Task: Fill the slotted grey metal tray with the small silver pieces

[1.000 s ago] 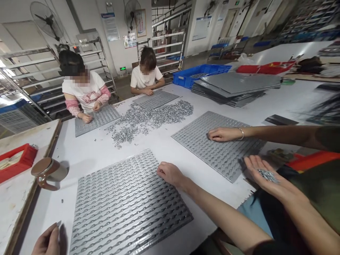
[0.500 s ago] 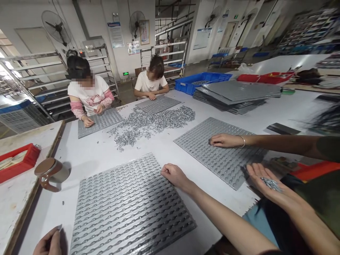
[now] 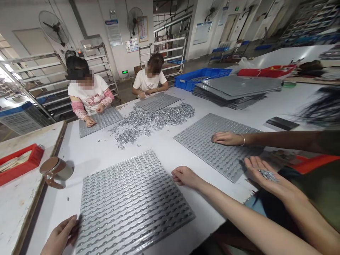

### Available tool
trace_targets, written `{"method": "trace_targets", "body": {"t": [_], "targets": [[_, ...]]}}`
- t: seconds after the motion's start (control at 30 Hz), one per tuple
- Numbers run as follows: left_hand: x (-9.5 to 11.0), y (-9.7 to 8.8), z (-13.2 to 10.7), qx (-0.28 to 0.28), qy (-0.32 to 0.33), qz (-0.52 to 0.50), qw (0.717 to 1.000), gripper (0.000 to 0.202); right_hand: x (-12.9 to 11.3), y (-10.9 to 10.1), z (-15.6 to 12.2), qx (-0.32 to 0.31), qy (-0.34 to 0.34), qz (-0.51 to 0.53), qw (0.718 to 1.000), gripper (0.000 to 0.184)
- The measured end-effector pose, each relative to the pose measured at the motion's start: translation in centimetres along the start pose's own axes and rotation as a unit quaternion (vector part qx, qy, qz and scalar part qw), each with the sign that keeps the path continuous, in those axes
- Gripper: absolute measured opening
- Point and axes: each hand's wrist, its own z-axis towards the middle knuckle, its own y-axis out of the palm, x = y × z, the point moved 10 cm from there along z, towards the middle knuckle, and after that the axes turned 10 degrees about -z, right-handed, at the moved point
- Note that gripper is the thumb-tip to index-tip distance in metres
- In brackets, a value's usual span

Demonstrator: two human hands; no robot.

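Observation:
A grey tray (image 3: 132,202) with rows of small raised oval bumps lies flat on the white table before me. At its left edge is my left hand (image 3: 61,232), thumb and curled fingers closed at the rim; the fingertips are partly hidden. My right hand (image 3: 188,176) hovers just past the tray's right edge, apart from it. Its fingers are curled together, and whatever may be inside them is hidden. A loose heap of small silvery pieces (image 3: 159,120) spreads beyond the tray.
To my right, a co-worker's hand (image 3: 225,138) rests on another tray (image 3: 202,141); their other palm (image 3: 265,173) holds small pieces. Two people sit across the table. A brown-lidded mug (image 3: 57,171) stands left. Stacked grey sheets (image 3: 236,86) and a blue crate (image 3: 186,84) are behind.
My left hand has come up and right to the tray's left edge. My right hand has shifted right, away from the tray. The view has shifted slightly.

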Motion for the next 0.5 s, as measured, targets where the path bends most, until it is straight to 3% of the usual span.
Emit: {"method": "trace_targets", "body": {"t": [0.2,0.37,0.5], "targets": [[0.5,0.9,1.3,-0.022,-0.039,0.051,0.998,0.039,0.1,0.8,-0.3,-0.029,0.046,0.03,0.998,0.017],[1.0,1.1,2.6,-0.018,0.031,0.066,0.997,0.045,-0.4,0.9,0.0,-0.019,0.045,0.033,0.998,0.018],[-0.1,0.8,4.7,-0.067,0.037,0.087,0.993,0.043,-0.6,1.0,0.0,-0.009,0.033,0.045,0.998,0.022]]}}
